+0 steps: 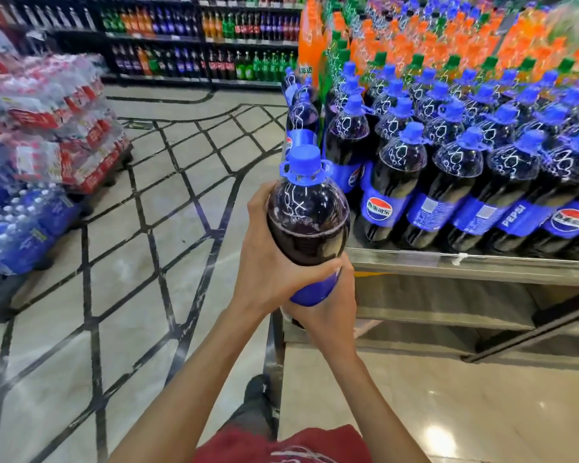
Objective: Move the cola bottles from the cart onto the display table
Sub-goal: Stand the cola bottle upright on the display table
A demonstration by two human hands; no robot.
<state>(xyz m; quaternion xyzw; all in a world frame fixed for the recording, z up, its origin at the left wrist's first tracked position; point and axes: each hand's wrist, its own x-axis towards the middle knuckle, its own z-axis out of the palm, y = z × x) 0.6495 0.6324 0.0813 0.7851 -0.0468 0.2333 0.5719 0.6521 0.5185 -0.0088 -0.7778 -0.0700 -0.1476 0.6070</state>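
A person holds one cola bottle (308, 228) upright in both hands, in the air just off the front left corner of the table (465, 265). The bottle is not on the table; its blue cap stands about level with the caps of the nearest bottles there. The left hand (264, 262) takes the side of the bottle away from the table, thumb up along the dark shoulder and fingers curled across the front just above the blue label. The right hand (328, 315) sits lower, wrapped round the label and the bottom part. Both grips are closed tight on the bottle.

On the table, rows of cola bottles (455, 188) with blue caps and blue labels fill the front, standing close together right up to the front edge. Behind them, farther back on the table, come green-capped bottles (415, 61) and then orange soda bottles (448, 38).

To the left of the table, across a stretch of tiled floor (131, 228) with dark crossing lines, stand stacks of shrink-wrapped drink packs (47, 128), red ones above and blue ones lower down. Beyond the table's far left end, wall shelves (198, 38) hold more soft drinks in mixed colours. Below the arms, near the table's front, part of a red shirt (281, 446) shows.
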